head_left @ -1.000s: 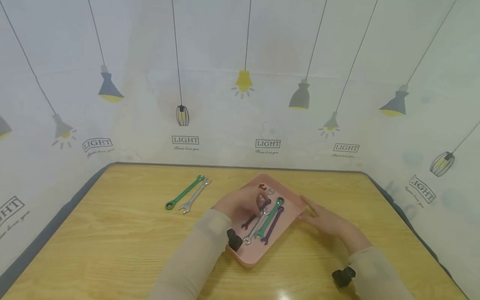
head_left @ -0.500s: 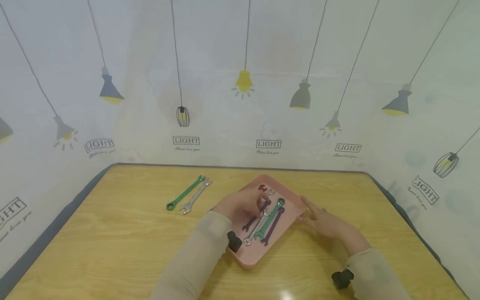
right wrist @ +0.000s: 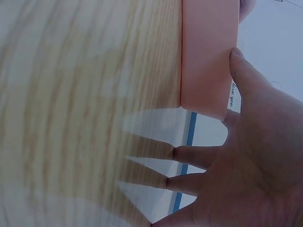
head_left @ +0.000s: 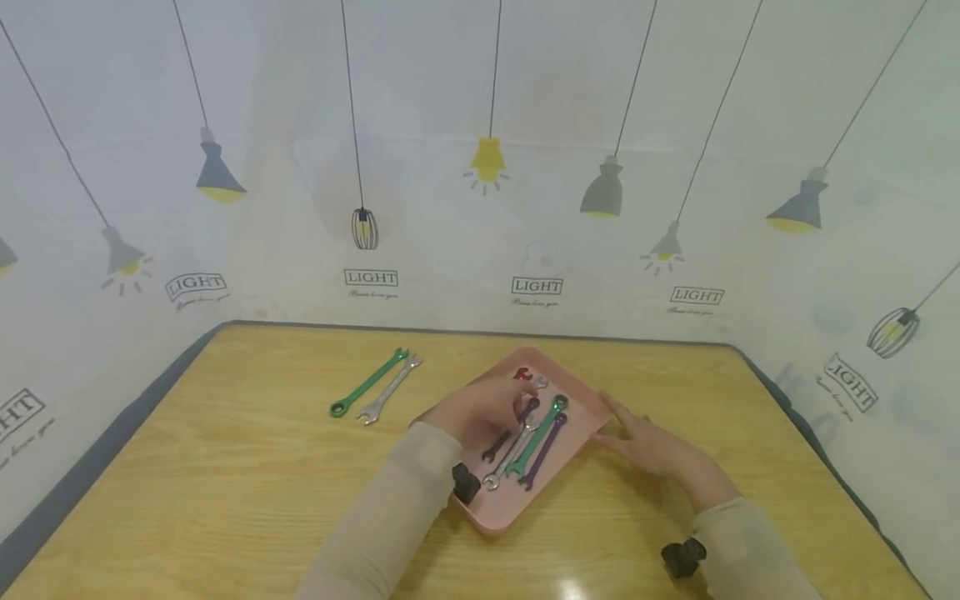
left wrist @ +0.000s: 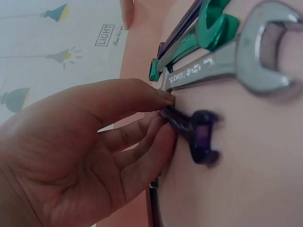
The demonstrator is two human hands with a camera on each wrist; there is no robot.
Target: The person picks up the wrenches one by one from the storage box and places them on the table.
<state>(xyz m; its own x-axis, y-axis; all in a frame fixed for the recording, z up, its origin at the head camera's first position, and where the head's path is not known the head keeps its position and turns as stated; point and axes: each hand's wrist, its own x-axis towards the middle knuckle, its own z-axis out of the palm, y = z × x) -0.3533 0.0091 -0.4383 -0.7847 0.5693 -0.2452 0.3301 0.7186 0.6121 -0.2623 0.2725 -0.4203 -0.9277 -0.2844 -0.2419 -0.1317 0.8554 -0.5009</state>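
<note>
Over the pink tray [head_left: 498, 515], my left hand [head_left: 483, 408] pinches a dark purple wrench [left wrist: 201, 135] between thumb and fingers; the fingers hide part of its shaft. To its right in the tray lie a silver wrench [head_left: 512, 460], a green wrench [head_left: 538, 442] and a second purple wrench [head_left: 546, 454], roughly side by side. Beyond the left fingers show a red wrench end [head_left: 522, 374] and a silver wrench end [head_left: 540, 382]. My right hand [head_left: 656, 443] touches the tray's right corner, its thumb at the rim [right wrist: 235, 52] and its other fingers stretched out straight.
On the wooden table [head_left: 225, 467], left of the tray, another green wrench [head_left: 369, 383] lies alongside another silver wrench [head_left: 390, 390]. A wall covering printed with lamps [head_left: 487, 162] rises behind the table's far edge. Black camera mounts [head_left: 684, 557] sit at both wrists.
</note>
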